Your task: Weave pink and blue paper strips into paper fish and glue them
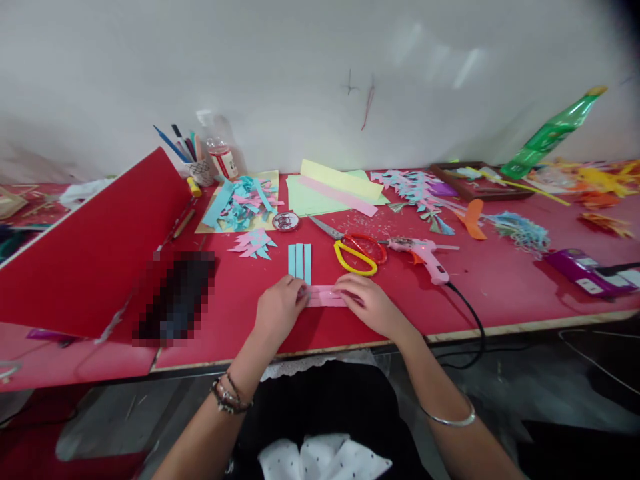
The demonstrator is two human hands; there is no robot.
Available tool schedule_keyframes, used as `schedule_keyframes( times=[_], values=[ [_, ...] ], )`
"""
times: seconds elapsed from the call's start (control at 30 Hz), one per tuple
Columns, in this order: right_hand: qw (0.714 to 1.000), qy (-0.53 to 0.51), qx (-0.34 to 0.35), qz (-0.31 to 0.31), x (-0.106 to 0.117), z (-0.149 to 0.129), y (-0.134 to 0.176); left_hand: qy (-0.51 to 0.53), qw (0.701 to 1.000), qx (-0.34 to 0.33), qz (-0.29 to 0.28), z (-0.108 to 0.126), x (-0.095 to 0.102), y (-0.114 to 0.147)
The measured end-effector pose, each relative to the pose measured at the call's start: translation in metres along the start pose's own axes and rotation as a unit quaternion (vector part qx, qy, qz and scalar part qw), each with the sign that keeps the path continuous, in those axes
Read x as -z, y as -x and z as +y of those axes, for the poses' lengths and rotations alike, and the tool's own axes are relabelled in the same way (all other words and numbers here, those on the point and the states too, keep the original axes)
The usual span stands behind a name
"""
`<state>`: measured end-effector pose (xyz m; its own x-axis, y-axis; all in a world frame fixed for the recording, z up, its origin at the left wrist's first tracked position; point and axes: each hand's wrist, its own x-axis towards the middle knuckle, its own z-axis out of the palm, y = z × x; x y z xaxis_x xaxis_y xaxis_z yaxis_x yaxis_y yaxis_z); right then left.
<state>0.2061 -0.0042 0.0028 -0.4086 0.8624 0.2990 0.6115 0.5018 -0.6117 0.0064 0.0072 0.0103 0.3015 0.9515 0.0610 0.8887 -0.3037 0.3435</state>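
Pink paper strips (326, 297) lie crosswise on the red tabletop (240, 320) between my two hands. My left hand (283, 303) has its fingers closed on their left end, beside the lower ends of three light-blue paper strips (300, 260) that stand lengthwise. With bent fingers, my right hand (370, 301) pinches the right end of the pink strips. Both sets of fingertips partly hide the paper. Just beyond my right hand are scissors (356, 257) with one yellow and one red handle loop, lying open.
A pink glue gun (425, 257) with a black cord lies right of the scissors. Cut pink-and-blue paper pieces (253, 244) lie behind the blue strips. A red board (100, 253) leans at left. Paper sheets (325, 193), a pen cup (201, 173) and a green bottle (553, 137) stand along the wall.
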Motion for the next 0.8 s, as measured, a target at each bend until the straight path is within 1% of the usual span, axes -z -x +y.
schedule_keyframes(
  times=[0.17, 0.3, 0.47, 0.57, 0.7, 0.8],
  values=[
    [0.999, -0.037, -0.016, 0.024, 0.002, 0.002, 0.001, 0.004, 1.000, 0.009, -0.006, 0.002, 0.002, 0.000],
    [0.997, -0.055, -0.031, 0.043, -0.001, 0.001, 0.001, 0.005, 1.000, 0.010, -0.005, 0.002, 0.002, 0.001],
    [0.983, -0.086, -0.076, 0.142, -0.006, -0.001, 0.000, -0.001, 1.000, 0.008, 0.001, 0.003, 0.001, 0.003],
    [0.974, -0.109, -0.092, 0.176, -0.008, -0.002, 0.001, -0.004, 1.000, 0.008, 0.004, 0.003, 0.000, 0.004],
    [0.964, -0.148, -0.110, 0.192, -0.011, 0.000, 0.002, -0.007, 1.000, 0.003, 0.016, 0.002, -0.001, 0.006],
    [0.959, -0.170, -0.127, 0.190, -0.012, 0.001, 0.004, -0.005, 1.000, -0.001, 0.025, 0.001, -0.003, 0.006]
  ],
)
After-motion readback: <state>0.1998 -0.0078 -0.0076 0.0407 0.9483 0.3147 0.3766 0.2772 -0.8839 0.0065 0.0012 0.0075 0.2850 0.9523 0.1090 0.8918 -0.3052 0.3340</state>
